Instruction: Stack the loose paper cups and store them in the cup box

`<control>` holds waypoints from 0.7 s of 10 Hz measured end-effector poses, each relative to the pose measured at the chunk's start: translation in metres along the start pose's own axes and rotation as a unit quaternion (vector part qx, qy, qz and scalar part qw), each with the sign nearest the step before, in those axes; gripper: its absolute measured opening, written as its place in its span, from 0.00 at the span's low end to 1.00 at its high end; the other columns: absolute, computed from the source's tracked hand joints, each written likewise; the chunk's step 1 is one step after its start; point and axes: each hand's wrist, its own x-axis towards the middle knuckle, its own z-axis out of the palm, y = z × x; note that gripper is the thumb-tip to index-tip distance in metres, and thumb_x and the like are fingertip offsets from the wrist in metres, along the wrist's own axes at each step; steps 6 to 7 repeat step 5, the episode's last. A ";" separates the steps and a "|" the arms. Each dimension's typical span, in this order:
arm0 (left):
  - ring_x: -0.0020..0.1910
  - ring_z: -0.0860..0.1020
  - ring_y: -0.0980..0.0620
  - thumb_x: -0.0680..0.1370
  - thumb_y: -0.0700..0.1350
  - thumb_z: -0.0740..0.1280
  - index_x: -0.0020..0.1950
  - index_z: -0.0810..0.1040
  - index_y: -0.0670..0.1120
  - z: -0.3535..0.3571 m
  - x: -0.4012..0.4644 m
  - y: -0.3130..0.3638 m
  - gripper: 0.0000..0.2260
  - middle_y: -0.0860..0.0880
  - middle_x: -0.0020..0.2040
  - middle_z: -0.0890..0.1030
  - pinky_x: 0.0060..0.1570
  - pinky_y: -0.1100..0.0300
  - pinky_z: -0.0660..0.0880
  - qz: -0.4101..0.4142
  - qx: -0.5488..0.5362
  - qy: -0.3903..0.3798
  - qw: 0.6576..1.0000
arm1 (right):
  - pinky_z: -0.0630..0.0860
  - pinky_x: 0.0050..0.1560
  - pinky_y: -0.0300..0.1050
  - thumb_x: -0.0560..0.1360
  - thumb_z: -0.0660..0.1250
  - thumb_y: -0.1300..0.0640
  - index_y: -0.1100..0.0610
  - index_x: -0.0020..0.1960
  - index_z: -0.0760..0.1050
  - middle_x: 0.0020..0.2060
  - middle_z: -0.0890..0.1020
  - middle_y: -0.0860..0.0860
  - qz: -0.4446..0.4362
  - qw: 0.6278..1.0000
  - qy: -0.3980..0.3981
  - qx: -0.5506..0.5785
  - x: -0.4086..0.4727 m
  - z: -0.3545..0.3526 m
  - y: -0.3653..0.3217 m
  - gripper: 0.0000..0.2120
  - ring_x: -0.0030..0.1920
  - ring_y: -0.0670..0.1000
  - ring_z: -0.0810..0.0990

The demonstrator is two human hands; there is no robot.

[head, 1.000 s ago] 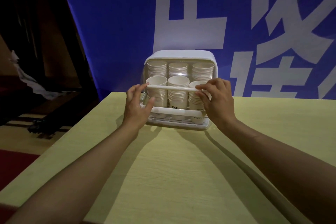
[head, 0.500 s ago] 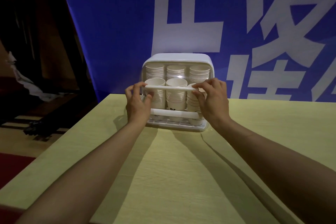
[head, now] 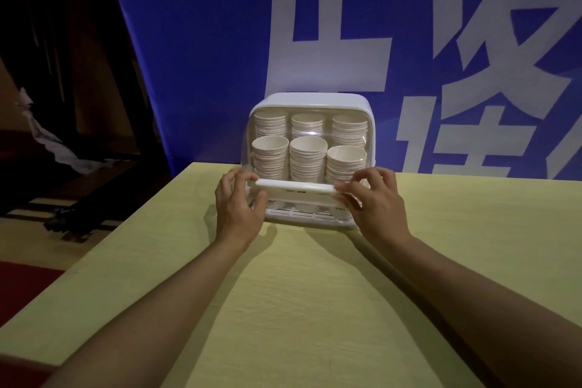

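A white cup box (head: pixel 310 100) stands at the far edge of the yellow table (head: pixel 315 309). Inside it are several stacks of white paper cups (head: pixel 307 156), in two rows, seen through a clear front cover. The cover's white handle bar (head: pixel 296 190) sits low, just above the box's base tray. My left hand (head: pixel 239 205) pinches the bar's left end. My right hand (head: pixel 374 201) pinches its right end. The feet of the front stacks are hidden behind the bar and my fingers.
A blue banner (head: pixel 220 41) with large white characters hangs right behind the box. To the left the table edge drops to a dark floor with a red mat (head: pixel 22 287) and dark furniture.
Both hands have pulled the handle bar down, from the height of the front cups' rims to just above the base tray. The clear cover now lies over the front of the cups.
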 end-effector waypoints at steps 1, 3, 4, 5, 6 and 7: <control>0.70 0.66 0.46 0.77 0.47 0.68 0.59 0.74 0.52 -0.002 0.001 0.001 0.12 0.48 0.70 0.68 0.62 0.51 0.70 -0.016 -0.001 -0.011 1.000 | 0.77 0.44 0.50 0.74 0.73 0.52 0.50 0.56 0.83 0.54 0.79 0.53 0.006 1.000 -0.006 -0.005 0.001 -0.002 -0.002 0.12 0.59 0.57 0.70; 0.73 0.61 0.51 0.77 0.46 0.69 0.64 0.70 0.57 -0.017 -0.002 0.011 0.18 0.54 0.74 0.65 0.66 0.48 0.70 -0.048 0.072 -0.073 0.994 | 0.76 0.50 0.49 0.76 0.71 0.53 0.50 0.61 0.81 0.53 0.81 0.51 0.007 0.998 -0.062 -0.013 0.000 -0.015 -0.012 0.14 0.56 0.55 0.72; 0.77 0.54 0.48 0.78 0.48 0.66 0.70 0.67 0.57 -0.025 -0.007 0.029 0.21 0.51 0.78 0.60 0.72 0.46 0.64 -0.052 0.151 -0.082 0.984 | 0.74 0.55 0.47 0.79 0.67 0.52 0.48 0.70 0.74 0.59 0.80 0.49 -0.010 0.989 -0.137 -0.053 0.008 -0.037 -0.019 0.19 0.57 0.52 0.72; 0.79 0.48 0.46 0.78 0.50 0.65 0.80 0.53 0.58 -0.025 -0.032 0.061 0.33 0.51 0.82 0.47 0.74 0.46 0.59 -0.109 0.151 -0.146 0.972 | 0.75 0.61 0.50 0.79 0.66 0.51 0.45 0.76 0.63 0.68 0.75 0.49 0.031 0.970 -0.240 -0.026 -0.007 -0.059 -0.026 0.27 0.64 0.52 0.72; 0.79 0.48 0.46 0.78 0.50 0.65 0.80 0.53 0.58 -0.025 -0.032 0.061 0.33 0.51 0.82 0.47 0.74 0.46 0.59 -0.109 0.151 -0.146 0.972 | 0.75 0.61 0.50 0.79 0.66 0.51 0.45 0.76 0.63 0.68 0.75 0.49 0.031 0.970 -0.240 -0.026 -0.007 -0.059 -0.026 0.27 0.64 0.52 0.72; 0.79 0.48 0.46 0.78 0.50 0.65 0.80 0.53 0.58 -0.025 -0.032 0.061 0.33 0.51 0.82 0.47 0.74 0.46 0.59 -0.109 0.151 -0.146 0.972 | 0.75 0.61 0.50 0.79 0.66 0.51 0.45 0.76 0.63 0.68 0.75 0.49 0.031 0.970 -0.240 -0.026 -0.007 -0.059 -0.026 0.27 0.64 0.52 0.72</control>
